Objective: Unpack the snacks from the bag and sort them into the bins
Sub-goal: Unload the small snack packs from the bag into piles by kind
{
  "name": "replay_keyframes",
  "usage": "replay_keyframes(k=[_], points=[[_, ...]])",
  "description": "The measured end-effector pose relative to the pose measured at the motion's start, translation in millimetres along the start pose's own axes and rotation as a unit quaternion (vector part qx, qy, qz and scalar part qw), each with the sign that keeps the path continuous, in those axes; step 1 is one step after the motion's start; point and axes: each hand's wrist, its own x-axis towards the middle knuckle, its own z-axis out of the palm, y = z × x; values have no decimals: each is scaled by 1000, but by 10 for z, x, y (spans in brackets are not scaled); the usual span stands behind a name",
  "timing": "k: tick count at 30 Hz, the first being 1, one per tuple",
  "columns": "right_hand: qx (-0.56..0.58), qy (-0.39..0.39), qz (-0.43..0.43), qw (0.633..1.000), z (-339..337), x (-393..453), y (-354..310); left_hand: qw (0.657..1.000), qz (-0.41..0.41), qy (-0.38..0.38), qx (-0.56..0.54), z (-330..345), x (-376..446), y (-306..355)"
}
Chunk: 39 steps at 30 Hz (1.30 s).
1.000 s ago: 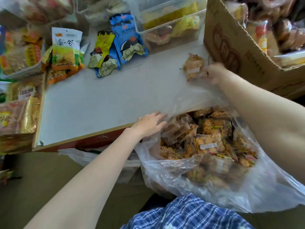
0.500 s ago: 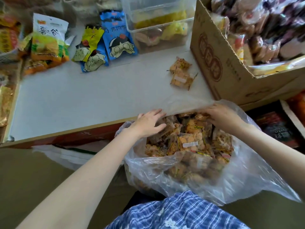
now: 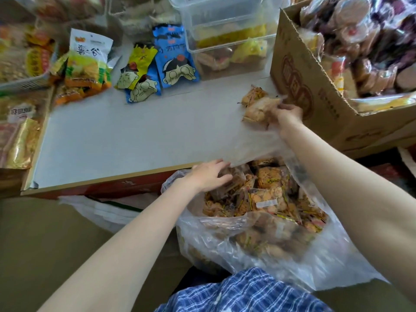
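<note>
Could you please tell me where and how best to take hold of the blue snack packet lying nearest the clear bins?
Probably by its bottom edge, coming from the near side. The blue snack packet lies flat, its top toward the clear bin, while its lower edge is free above the white tabletop.

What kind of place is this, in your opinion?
Probably a snack shop's stockroom or sorting corner: a cardboard box full of wrapped cakes, clear bins of snacks, and a big plastic bag of packets.
</note>
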Motion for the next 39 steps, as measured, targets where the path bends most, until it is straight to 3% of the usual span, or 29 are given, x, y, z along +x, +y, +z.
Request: replay_keyframes(k=[3, 5, 6, 8, 10, 11, 12, 17, 19, 20, 22, 23, 25, 27, 28, 31, 34, 35, 37, 39], points=[[-38, -33, 8, 999, 37, 11, 98, 1000, 0, -2, -3, 5, -23, -55], [-162, -72, -76, 981, -71, -201, 72, 1000, -1, -1, -15, 28, -38, -94], [-258, -105, -144, 950, -169, -350, 74, 1000, -1, 1, -20, 40, -46, -107], [-461, -183, -251, 831, -429, -570, 183, 1000, 0, 9, -27, 72, -53, -115], [-630, -232, -293, 681, -758, -685, 406, 999, -1, 17, -31, 97, -47, -107], [-678, -242, -292, 630, -932, -682, 516, 999, -4, 21, -32, 109, -45, -100], [-700, -244, -277, 611, -1113, -647, 600, 999, -8, 24, -31, 119, -43, -93], [-715, -214, -171, 643, -1627, -427, 769, 1000, -23, 16, -6, 156, -42, 17], [-686, -163, -200, 680, -1512, -471, 838, 999, -35, 17, -2, 142, -36, 64], [-664, -130, -261, 689, -1406, -566, 827, 999, -42, 18, -4, 134, -38, 69], [-640, -128, -398, 645, -1187, -788, 839, 999, -48, 17, -7, 132, -58, 48], [-638, -174, -435, 611, -1101, -895, 882, 999, -49, 18, -4, 140, -74, 31], [-673, -276, -408, 552, -1004, -1039, 1034, 999, -46, 18, 3, 166, -102, 11], [-733, -297, -343, 506, -960, -1041, 1182, 999, -41, 18, 9, 195, -123, 7], [-745, -283, -339, 500, -947, -1022, 1230, 999, -39, 17, 12, 205, -130, 0], [-749, -243, -347, 509, -942, -1002, 1245, 999, -35, 15, 16, 217, -127, -58], [-723, -266, -337, 542, -995, -1055, 1215, 999, -31, 11, 8, 235, -107, -84], [-701, -275, -323, 574, -1015, -1087, 1154, 1000, -28, 11, 5, 238, -101, -84], [-609, -274, -300, 681, -1026, -1099, 941, 1000, -24, 12, -6, 236, -84, -95], [-507, -220, -314, 772, -958, -1035, 641, 1000, -22, 12, -14, 229, -59, -122]])
